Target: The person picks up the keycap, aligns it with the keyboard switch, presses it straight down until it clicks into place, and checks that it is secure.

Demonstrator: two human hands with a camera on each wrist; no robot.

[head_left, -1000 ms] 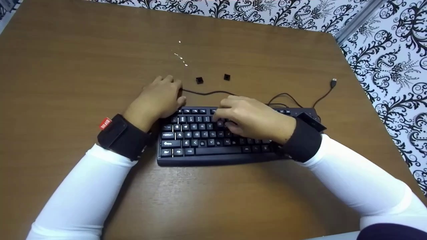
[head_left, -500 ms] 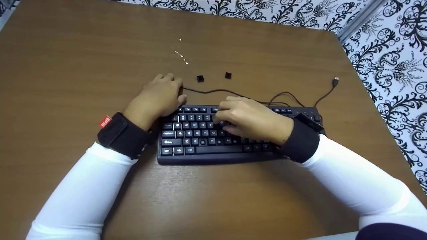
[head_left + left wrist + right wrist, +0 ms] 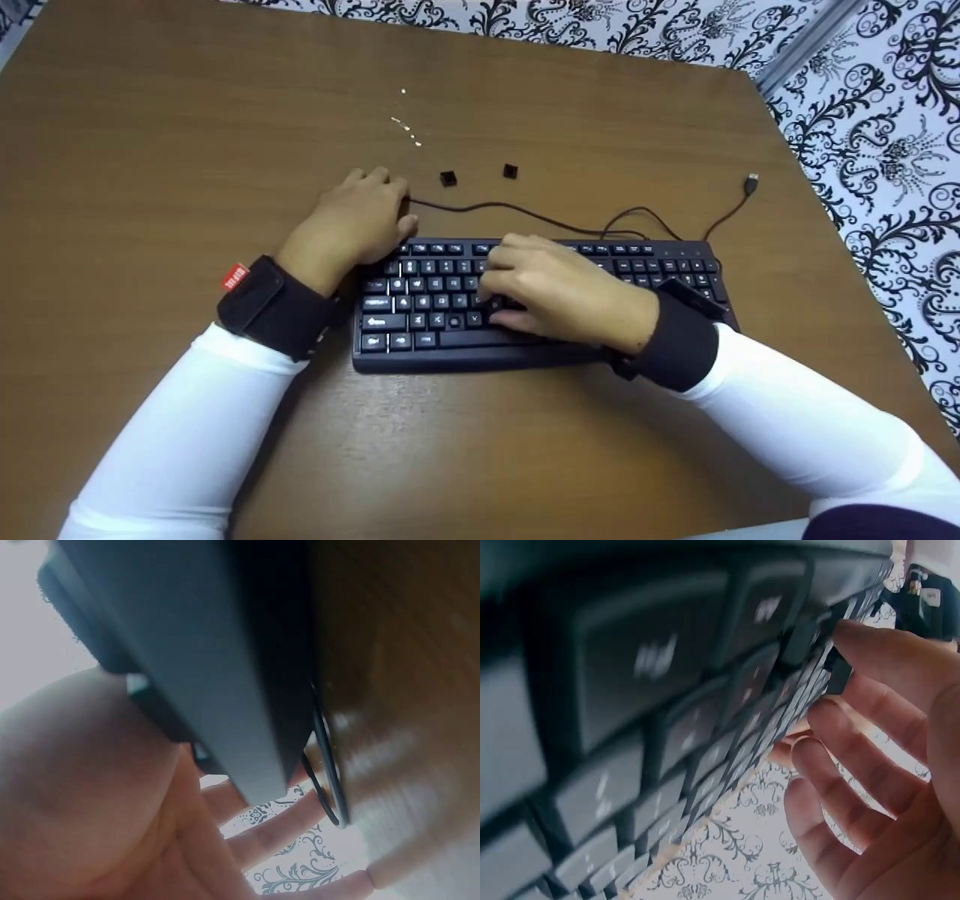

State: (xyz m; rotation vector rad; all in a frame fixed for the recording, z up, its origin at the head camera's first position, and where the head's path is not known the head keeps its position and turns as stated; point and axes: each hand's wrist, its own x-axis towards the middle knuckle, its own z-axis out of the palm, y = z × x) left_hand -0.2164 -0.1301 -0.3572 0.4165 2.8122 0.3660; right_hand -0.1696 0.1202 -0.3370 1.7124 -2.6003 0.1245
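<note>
A black computer keyboard lies on the wooden table, with a round dark key socket bare in its lower letter row. At its back left corner my left hand grips the edge, thumb by the top and the other fingers reaching past the back. In the left wrist view the keyboard's end runs close across the palm. Over the middle keys my right hand is bent down, hiding several of them. The right wrist view shows its thumb and index finger pinching a dark keycap close to the key rows.
Two loose black keycaps lie behind the keyboard. A thin black cable runs along the back, its USB plug at the right. Small bright specks show farther back. Patterned wallpaper borders the table.
My right hand has moved slightly down toward the front key rows, uncovering more keys along the back right. The left hand keeps its place at the corner.
</note>
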